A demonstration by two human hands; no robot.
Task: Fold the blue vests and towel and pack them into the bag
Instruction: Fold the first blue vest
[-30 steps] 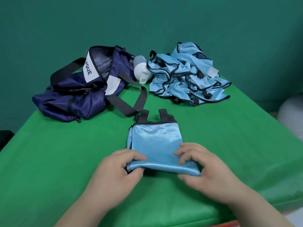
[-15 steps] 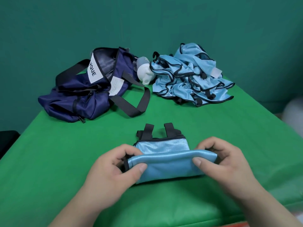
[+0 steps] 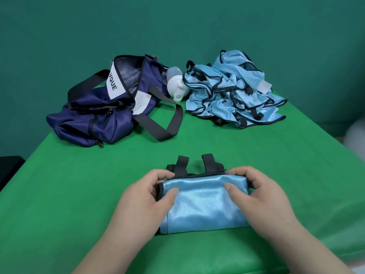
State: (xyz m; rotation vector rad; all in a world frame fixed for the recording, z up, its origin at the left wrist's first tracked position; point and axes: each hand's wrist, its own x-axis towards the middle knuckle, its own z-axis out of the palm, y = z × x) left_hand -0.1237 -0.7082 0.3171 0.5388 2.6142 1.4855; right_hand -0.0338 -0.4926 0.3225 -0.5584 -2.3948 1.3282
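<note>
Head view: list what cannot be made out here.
- Inside of the navy fabric duffel bag: its own flap and walls hide the contents.
- Number of vests in the crumpled light-blue pile: layers overlap.
- White-capped bottle: bag and pile cover its body.
- Left hand's fingers: tips curl behind the folded shiny light-blue vest.
- Towel: none identifiable.

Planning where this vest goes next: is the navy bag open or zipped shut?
Open. The navy bag gapes at its top, showing grey lining behind the white label; nothing visible inside.
</note>
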